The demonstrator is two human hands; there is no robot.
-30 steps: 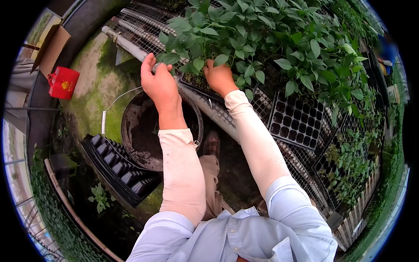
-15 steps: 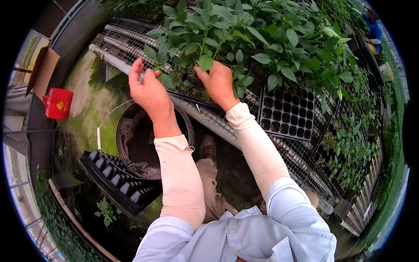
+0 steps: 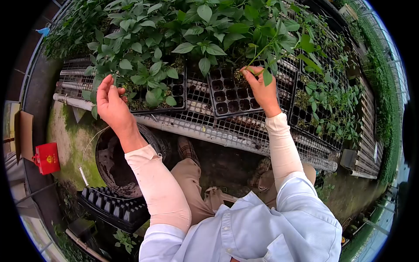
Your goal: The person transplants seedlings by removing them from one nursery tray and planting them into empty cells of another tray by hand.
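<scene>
- A cardboard box [image 3: 25, 135] is standing at the far left, its flap open.
- A red box [image 3: 47, 158] with a yellow emblem is sitting just beside it.
- Black stacked seedling trays [image 3: 113, 208] are lying on the ground nearer the person.
- The left hand [image 3: 115, 107] is hovering by the leaves at the bench's front edge, its fingers loosely curling; whether they are pinching a leaf, I cannot tell.
- A round bucket [image 3: 114, 163], dark soil inside, is standing below that hand, partly hidden by the forearm.
- A planted tray [image 3: 180, 94] is resting on the wire-mesh bench [image 3: 196, 118], leafy plants covering much of it and bare cells showing at its right.
- A black cell tray [image 3: 227, 96] with many plantless cells is lying between the hands.
- The right hand [image 3: 264, 92] is holding a leafy seedling [image 3: 273, 62] above that tray's right side, thumb and fingers pinching the low stem, its top leaning rightward.
- Another tray [image 3: 301, 115], with smaller, sparser plants, is lying farther right on the mesh.
</scene>
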